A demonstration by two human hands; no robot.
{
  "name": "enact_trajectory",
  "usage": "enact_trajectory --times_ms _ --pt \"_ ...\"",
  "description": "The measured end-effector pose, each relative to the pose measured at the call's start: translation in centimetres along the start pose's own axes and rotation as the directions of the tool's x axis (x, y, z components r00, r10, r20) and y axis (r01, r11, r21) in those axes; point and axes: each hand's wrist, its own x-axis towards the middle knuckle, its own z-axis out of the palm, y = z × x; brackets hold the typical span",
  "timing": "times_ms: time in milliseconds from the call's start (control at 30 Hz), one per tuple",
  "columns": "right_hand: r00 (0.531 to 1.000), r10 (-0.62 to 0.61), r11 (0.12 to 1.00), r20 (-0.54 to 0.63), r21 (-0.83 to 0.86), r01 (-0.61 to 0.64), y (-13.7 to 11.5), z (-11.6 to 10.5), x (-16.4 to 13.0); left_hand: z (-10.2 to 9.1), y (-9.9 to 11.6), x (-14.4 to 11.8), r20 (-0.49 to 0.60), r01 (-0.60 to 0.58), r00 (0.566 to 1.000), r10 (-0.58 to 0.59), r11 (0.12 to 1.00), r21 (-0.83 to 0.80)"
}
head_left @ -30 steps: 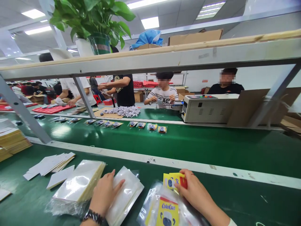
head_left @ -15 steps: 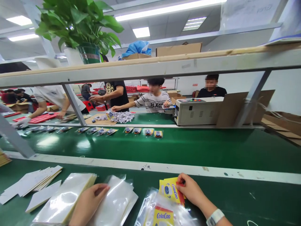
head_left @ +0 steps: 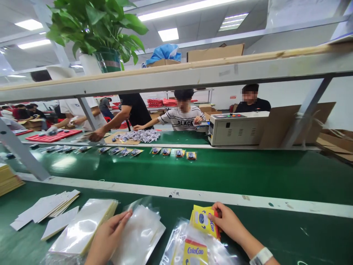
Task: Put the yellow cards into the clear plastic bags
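My left hand (head_left: 109,237) pinches the top corner of a clear plastic bag (head_left: 140,224) lying on a loose pile of such bags. A small stack of yellow and red ColaCao cards (head_left: 203,220) lies to the right. My right hand (head_left: 231,225) grips its red right edge, the thumb and fingers over the top card. In front of the cards is a heap of clear bags (head_left: 176,241), with a ColaCao card (head_left: 195,253) showing through the plastic. Left of my left hand sits a thick stack of bags (head_left: 82,226).
White cards (head_left: 49,206) lie at the left, with a yellowish stack (head_left: 8,180) beyond. Packed bags (head_left: 180,153) line the green conveyor belt (head_left: 234,176) past a pale rail (head_left: 193,198). A sealing-type machine (head_left: 237,129) and co-workers are across it. A shelf (head_left: 165,79) spans overhead.
My left hand has raised the bag's edge slightly. My right fingers have shifted further over the top card. Across the belt, a person in black has reached down leftward. The view has turned slightly.
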Motion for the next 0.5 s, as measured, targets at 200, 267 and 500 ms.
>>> enact_trajectory --times_ms 200,267,500 --pt "1.000 -0.010 1.000 0.022 0.001 0.010 -0.4 -0.5 -0.2 0.4 -0.3 -0.2 0.061 0.120 0.992 -0.106 0.939 -0.322" --pt "0.999 -0.043 0.999 0.010 0.002 0.043 -0.7 -1.0 -0.4 0.6 -0.1 -0.4 0.085 0.126 0.991 -0.100 0.903 -0.411" --pt "0.994 -0.092 0.989 -0.051 0.111 0.097 -3.4 -1.7 -2.8 1.1 2.6 -2.2 0.103 0.049 0.995 -0.003 0.893 -0.448"
